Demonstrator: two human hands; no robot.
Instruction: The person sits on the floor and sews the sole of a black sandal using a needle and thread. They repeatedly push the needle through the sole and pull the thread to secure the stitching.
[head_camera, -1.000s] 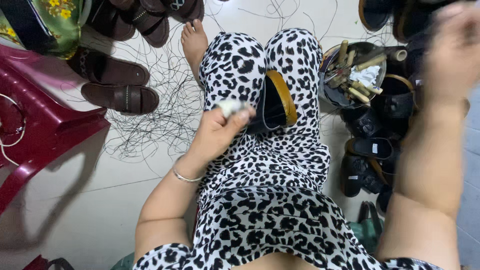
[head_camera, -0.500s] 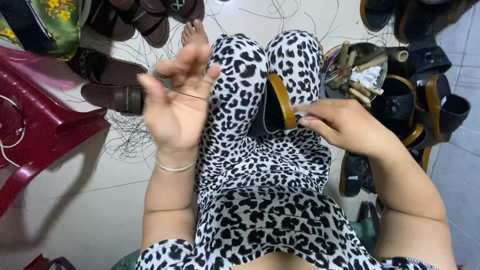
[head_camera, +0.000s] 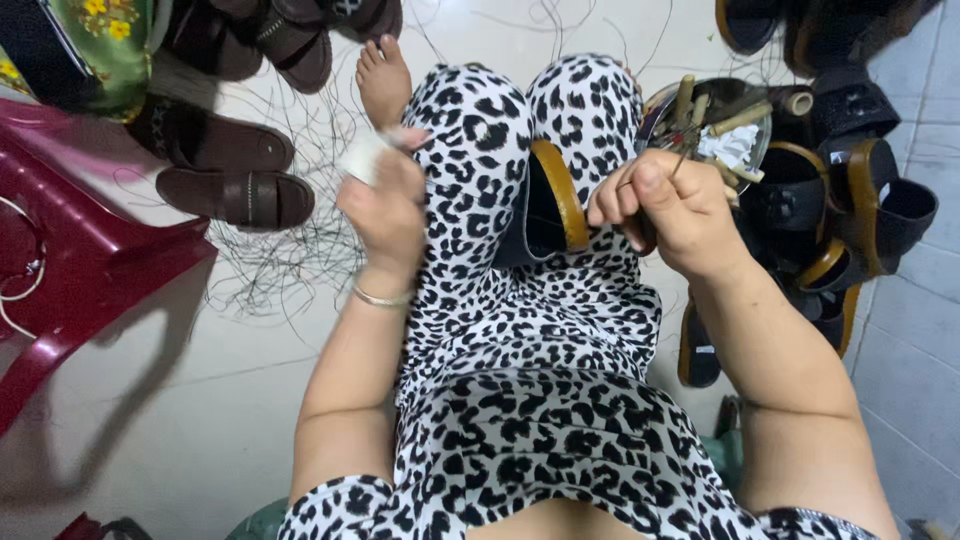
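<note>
Sandal (head_camera: 545, 205) lies between knees; right hand (head_camera: 665, 205) pinches needle.

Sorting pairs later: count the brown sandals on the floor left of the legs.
2 in full view: one brown sandal, another behind it; more dark ones sit cut off at the top edge.

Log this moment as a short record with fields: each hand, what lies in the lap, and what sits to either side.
left hand: raised over the left knee, fingers closed on a small whitish wad
right hand: fist closed round a thin tool, tip hidden
lap: black sandal with tan edge, wedged between the knees
left side: brown sandals on the floor, loose dark threads, red plastic chair
right side: round tin of tools, pile of black sandals
</note>
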